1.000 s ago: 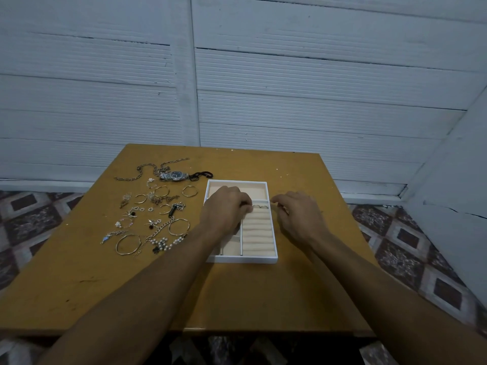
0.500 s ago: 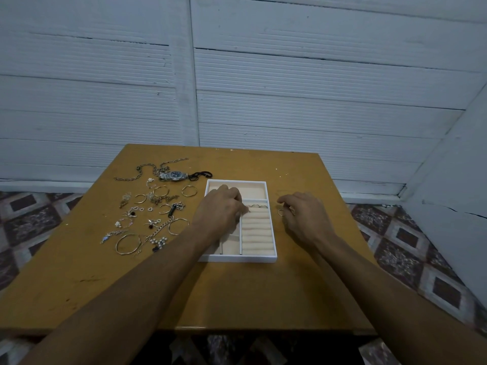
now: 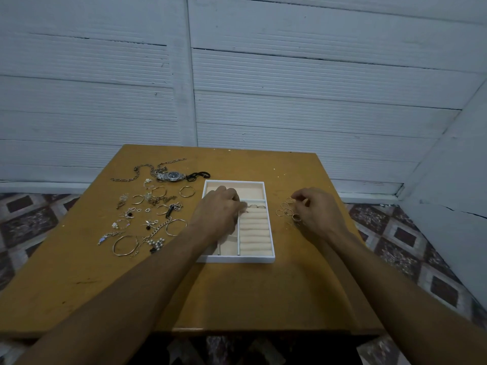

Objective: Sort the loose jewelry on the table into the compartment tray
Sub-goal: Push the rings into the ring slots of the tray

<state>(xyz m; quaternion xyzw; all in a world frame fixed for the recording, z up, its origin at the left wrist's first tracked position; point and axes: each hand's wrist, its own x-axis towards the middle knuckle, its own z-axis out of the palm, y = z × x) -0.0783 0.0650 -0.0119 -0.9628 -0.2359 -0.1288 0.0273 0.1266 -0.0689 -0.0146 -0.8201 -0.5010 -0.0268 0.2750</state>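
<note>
A white compartment tray (image 3: 237, 259) with beige lining lies mid-table. Its right column of ring rolls (image 3: 255, 233) has a few rings (image 3: 257, 206) tucked in at the top. My left hand (image 3: 220, 212) hovers over the tray with curled fingers, the fingertips at the top ring roll, seemingly pinching a small ring. Right of the tray lies a cluster of gold rings (image 3: 286, 209) on the table. My right hand (image 3: 315, 213) is over them, fingers curled, pinching one ring at the cluster's far edge.
Loose jewelry covers the table left of the tray: a watch (image 3: 171, 176), a chain (image 3: 137, 172), bangles (image 3: 126, 245), hoops (image 3: 187, 191), small pendants and a pearl piece (image 3: 156, 243). The wooden table (image 3: 237, 299) is bounded by a white wall behind and tiled floor at both sides.
My right hand moved right, away from the tray's ring rolls to the ring cluster on the table. My left hand stayed over the tray, shifting slightly.
</note>
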